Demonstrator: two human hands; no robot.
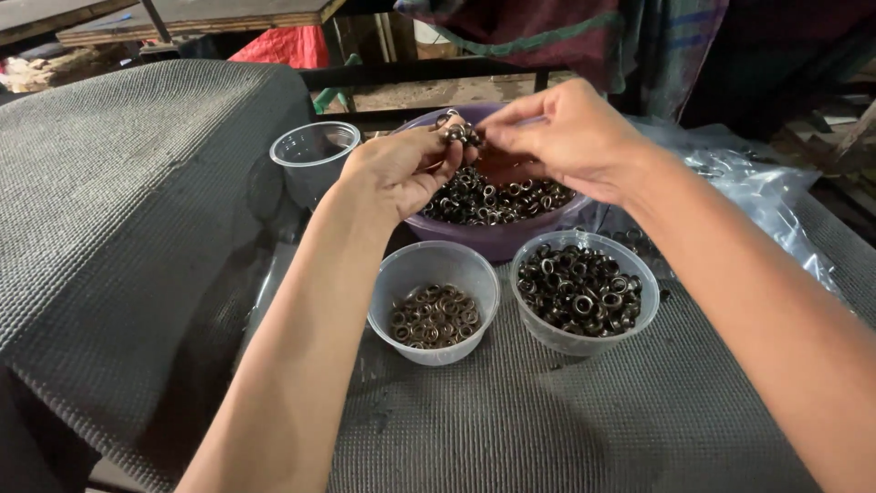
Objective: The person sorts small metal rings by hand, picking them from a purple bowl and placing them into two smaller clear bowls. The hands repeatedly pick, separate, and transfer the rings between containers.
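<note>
My left hand (pixel 401 169) is raised over a purple bowl (pixel 497 239) and pinches a small cluster of dark metal rings (pixel 459 133). My right hand (pixel 570 137) meets it from the right, its fingertips on the same cluster. The purple bowl holds a heap of dark metal rings (pixel 497 199). In front of it stand two clear plastic cups: the left cup (pixel 433 306) has a thin layer of brownish rings, the right cup (pixel 584 292) is nearly full of darker rings.
An empty clear cup (pixel 315 155) stands left of the purple bowl. Everything rests on a grey textured mat (pixel 137 210) that rises in a hump at the left. A crumpled clear plastic bag (pixel 757 196) lies at the right. Wooden boards and cloth are behind.
</note>
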